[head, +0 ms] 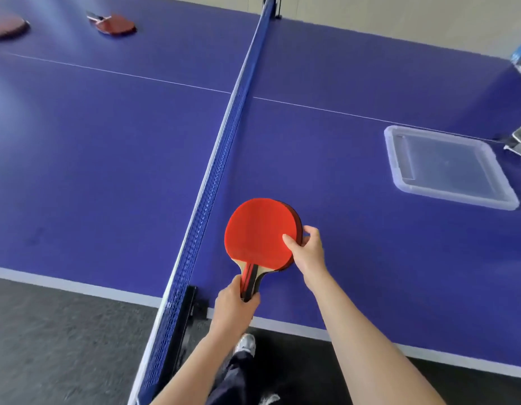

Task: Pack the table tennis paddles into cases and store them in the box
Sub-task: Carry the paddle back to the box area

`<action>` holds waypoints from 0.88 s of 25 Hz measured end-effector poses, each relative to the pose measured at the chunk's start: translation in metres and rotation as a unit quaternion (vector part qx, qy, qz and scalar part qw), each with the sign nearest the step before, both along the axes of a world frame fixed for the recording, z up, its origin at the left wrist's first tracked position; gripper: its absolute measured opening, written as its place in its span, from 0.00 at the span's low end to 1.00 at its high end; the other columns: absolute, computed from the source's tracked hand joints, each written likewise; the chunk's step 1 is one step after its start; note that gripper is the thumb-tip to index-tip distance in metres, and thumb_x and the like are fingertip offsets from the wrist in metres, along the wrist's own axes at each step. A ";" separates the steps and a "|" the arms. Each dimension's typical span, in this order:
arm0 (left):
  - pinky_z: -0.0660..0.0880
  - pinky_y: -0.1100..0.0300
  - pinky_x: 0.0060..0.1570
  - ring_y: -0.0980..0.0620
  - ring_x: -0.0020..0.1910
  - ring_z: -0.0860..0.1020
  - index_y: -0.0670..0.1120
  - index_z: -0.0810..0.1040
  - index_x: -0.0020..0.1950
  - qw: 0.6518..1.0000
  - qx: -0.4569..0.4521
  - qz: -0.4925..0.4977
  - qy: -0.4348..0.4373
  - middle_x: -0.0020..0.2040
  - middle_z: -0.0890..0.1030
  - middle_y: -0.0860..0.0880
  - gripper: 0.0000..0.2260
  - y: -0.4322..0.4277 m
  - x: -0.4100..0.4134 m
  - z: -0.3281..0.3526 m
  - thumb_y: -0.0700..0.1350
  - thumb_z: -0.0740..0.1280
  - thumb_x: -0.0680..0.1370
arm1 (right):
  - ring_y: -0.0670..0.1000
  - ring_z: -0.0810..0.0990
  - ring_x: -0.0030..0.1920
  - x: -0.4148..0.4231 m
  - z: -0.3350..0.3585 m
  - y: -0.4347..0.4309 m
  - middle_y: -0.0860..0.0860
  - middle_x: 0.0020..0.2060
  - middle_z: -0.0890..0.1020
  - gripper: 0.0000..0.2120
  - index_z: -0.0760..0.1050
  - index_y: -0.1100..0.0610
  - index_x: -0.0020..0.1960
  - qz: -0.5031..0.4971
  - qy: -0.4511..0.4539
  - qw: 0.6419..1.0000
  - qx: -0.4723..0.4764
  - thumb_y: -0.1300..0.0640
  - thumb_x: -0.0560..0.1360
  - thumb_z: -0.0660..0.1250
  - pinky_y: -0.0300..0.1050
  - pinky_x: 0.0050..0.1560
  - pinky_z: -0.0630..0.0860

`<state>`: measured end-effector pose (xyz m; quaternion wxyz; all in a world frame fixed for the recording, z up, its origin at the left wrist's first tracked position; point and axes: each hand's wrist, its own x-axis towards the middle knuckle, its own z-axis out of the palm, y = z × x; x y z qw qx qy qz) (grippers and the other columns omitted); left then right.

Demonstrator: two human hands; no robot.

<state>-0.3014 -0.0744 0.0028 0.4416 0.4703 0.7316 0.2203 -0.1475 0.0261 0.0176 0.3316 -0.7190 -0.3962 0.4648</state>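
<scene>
A big blue worktop (107, 159) fills most of the view. A blue net (221, 159) runs across it from 12 o'clock down to 7 o'clock. A black clamp (189, 305) holds the net at the near edge. A thin white line (136, 76) crosses the worktop. Dark grey floor (63, 331) lies at 8 o'clock. A white shoe (246, 344) shows at 6 o'clock.

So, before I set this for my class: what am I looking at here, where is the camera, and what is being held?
There is no machine: one camera worn on a person's head looks down at their two bare hands. The left grip holds the handle of a red paddle; the right grip pinches its blade edge. A second paddle seems stacked beneath. They are above a blue table beside its net. Beyond the net lie two more paddles, and a clear plastic tray lies to the right.
</scene>
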 end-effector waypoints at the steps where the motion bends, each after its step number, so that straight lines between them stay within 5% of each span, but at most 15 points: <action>1: 0.69 0.59 0.32 0.49 0.31 0.74 0.42 0.72 0.44 1.000 -0.004 0.006 -0.006 0.35 0.78 0.45 0.05 0.009 -0.003 -0.004 0.42 0.67 0.74 | 0.49 0.75 0.52 -0.004 -0.006 0.011 0.48 0.55 0.74 0.25 0.65 0.53 0.65 0.006 -0.005 1.000 -0.010 0.50 0.73 0.70 0.43 0.49 0.73; 4: 0.70 0.55 0.34 0.47 0.32 0.73 0.40 0.71 0.42 1.000 -0.014 0.013 -0.006 0.38 0.78 0.40 0.05 0.030 -0.009 -0.015 0.40 0.66 0.74 | 0.50 0.75 0.53 -0.013 -0.019 0.035 0.50 0.56 0.74 0.25 0.65 0.54 0.65 0.024 -0.016 0.999 -0.037 0.50 0.73 0.70 0.43 0.50 0.72; 8: 0.74 0.51 0.37 0.43 0.37 0.76 0.41 0.71 0.43 1.000 -0.026 0.005 0.015 0.42 0.72 0.45 0.06 0.044 -0.014 -0.023 0.41 0.66 0.75 | 0.49 0.75 0.52 -0.021 -0.030 0.049 0.50 0.56 0.75 0.24 0.66 0.54 0.64 0.034 -0.027 0.997 -0.056 0.51 0.73 0.70 0.42 0.48 0.71; 15: 0.64 0.61 0.40 0.49 0.42 0.69 0.43 0.70 0.45 0.994 -0.004 -0.035 0.107 0.44 0.66 0.49 0.06 0.052 -0.021 -0.035 0.42 0.66 0.75 | 0.55 0.75 0.56 -0.028 -0.039 0.055 0.55 0.57 0.73 0.22 0.69 0.59 0.62 0.059 -0.086 0.992 -0.066 0.51 0.73 0.70 0.54 0.59 0.75; 22: 0.62 0.63 0.43 0.53 0.45 0.64 0.42 0.70 0.52 0.986 0.026 -0.043 0.161 0.46 0.64 0.51 0.09 0.046 -0.014 -0.042 0.43 0.67 0.75 | 0.54 0.73 0.57 -0.023 -0.042 0.055 0.54 0.57 0.69 0.24 0.69 0.60 0.65 0.091 -0.109 0.987 -0.071 0.50 0.74 0.70 0.51 0.59 0.75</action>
